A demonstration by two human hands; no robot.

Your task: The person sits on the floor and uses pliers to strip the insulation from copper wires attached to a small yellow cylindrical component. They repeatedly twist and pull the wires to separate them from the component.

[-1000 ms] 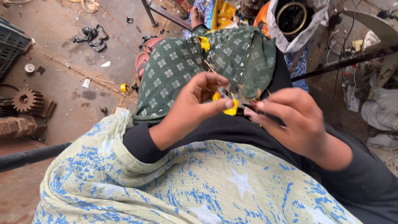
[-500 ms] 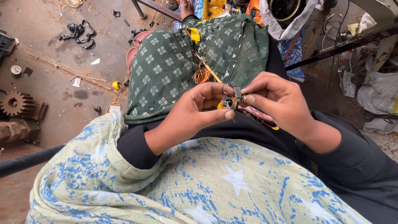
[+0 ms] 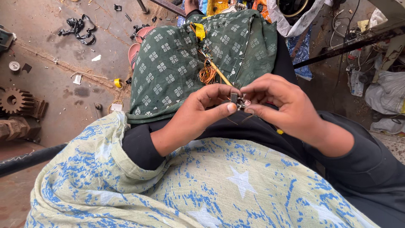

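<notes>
From the head camera I look straight down at a lap covered by a green patterned cloth (image 3: 181,59), with a pale shawl printed in blue (image 3: 202,190) nearest me. On the far part of the green cloth sits a small yellow tag (image 3: 199,31), roughly rectangular; I cannot tell what it belongs to. On the dirty floor to the left lie a small yellow tape roll (image 3: 117,82), a white square scrap (image 3: 77,79) and a rusty gear (image 3: 16,101). At the far right a white plastic bag (image 3: 295,19) hangs open.

My left hand (image 3: 198,114) and right hand (image 3: 282,107) meet over the near edge of the green cloth, in the middle of the view. Both pinch a small dark metal part (image 3: 237,100) between thumb and fingertips, fingers pressed together on it. It looks grey-black and blocky, with thin wire ends sticking out. Just beyond it lies a coil of copper wire (image 3: 207,74) beside a thin yellow-handled tool (image 3: 219,74).
</notes>
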